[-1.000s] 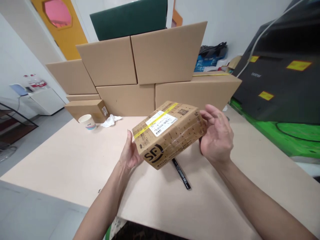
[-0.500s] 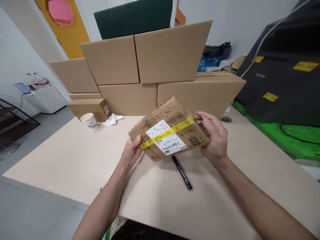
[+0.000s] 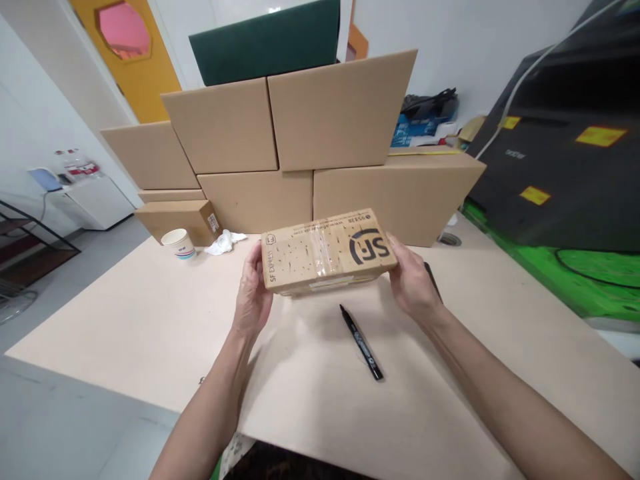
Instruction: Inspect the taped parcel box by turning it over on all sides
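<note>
A brown cardboard box [image 3: 320,250] with SF EXPRESS print and clear tape across its middle is held above the table [image 3: 300,393]. My left hand [image 3: 253,293] grips its left end, and my right hand [image 3: 413,277] clasps its right end. Both hands' fingers are partly hidden by the box. Below the box, a black marker [image 3: 361,343] lies slanted on the table. Part of a dark flat object [image 3: 432,280] shows behind my right hand.
Large cardboard boxes [image 3: 345,113] are stacked along the back, a green box [image 3: 270,43] on top. At the left stand a smaller box [image 3: 175,222], a paper cup [image 3: 179,244] and crumpled tissue [image 3: 226,241]. A black-covered object [image 3: 550,160] is at the right.
The box has been turned in my hands: the face with the white label and yellow tape is replaced by the printed SF side. My right hand has moved slightly left and no longer has its fingers raised.
</note>
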`<act>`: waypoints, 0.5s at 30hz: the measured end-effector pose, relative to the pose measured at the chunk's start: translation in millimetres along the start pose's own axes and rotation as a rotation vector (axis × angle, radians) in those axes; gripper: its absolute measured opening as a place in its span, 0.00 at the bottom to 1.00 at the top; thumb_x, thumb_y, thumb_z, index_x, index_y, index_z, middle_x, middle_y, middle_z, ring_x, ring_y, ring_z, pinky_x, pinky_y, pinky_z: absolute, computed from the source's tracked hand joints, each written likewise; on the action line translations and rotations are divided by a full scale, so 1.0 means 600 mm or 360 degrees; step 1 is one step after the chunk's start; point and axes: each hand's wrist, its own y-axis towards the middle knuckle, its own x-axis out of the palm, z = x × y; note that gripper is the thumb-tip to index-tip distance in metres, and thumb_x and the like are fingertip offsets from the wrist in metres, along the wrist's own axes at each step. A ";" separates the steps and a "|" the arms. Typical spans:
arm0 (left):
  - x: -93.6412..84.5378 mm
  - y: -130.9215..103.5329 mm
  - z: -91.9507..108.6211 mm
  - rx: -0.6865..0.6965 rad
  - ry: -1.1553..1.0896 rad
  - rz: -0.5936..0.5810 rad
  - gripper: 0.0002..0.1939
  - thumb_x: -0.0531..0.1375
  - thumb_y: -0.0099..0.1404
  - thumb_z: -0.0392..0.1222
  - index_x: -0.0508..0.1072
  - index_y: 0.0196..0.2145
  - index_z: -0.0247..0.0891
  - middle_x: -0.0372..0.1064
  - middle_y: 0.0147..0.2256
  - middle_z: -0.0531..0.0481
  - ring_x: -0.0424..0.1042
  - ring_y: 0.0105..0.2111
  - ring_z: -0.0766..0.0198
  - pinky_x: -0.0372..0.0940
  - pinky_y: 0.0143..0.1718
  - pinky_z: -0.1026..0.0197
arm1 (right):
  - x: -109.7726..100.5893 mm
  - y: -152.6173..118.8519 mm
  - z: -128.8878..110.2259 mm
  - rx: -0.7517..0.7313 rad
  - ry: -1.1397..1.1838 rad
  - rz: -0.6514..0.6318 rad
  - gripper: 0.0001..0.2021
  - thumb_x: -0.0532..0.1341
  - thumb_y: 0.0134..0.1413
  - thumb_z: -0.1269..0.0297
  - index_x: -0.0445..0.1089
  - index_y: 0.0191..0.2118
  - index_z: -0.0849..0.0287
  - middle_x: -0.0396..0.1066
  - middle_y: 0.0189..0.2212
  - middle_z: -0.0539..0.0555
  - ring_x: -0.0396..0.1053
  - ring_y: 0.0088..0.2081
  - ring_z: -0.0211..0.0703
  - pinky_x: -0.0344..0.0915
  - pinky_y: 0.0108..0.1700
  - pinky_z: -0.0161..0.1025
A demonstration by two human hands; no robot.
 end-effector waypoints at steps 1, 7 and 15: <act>-0.002 -0.001 0.002 0.0049 0.0056 -0.0031 0.32 0.71 0.59 0.64 0.77 0.58 0.52 0.65 0.68 0.50 0.52 0.74 0.47 0.56 0.72 0.47 | 0.004 -0.001 0.002 0.0076 0.0048 0.0005 0.17 0.68 0.55 0.41 0.81 0.40 0.47 0.83 0.46 0.49 0.74 0.60 0.54 0.67 0.65 0.53; -0.015 -0.009 0.003 0.0259 0.0371 -0.0284 0.22 0.71 0.63 0.54 0.81 0.54 0.53 0.69 0.66 0.49 0.57 0.72 0.48 0.49 0.75 0.41 | 0.011 0.000 0.022 0.0443 0.0217 0.0067 0.21 0.71 0.47 0.38 0.79 0.40 0.47 0.84 0.43 0.50 0.76 0.58 0.56 0.72 0.60 0.54; -0.009 -0.019 -0.021 0.0201 0.0447 -0.0204 0.24 0.70 0.65 0.52 0.78 0.58 0.52 0.66 0.68 0.47 0.57 0.73 0.48 0.48 0.75 0.42 | -0.009 0.012 0.059 0.0484 0.0218 0.0166 0.18 0.72 0.44 0.42 0.81 0.35 0.51 0.84 0.38 0.52 0.77 0.54 0.57 0.70 0.58 0.52</act>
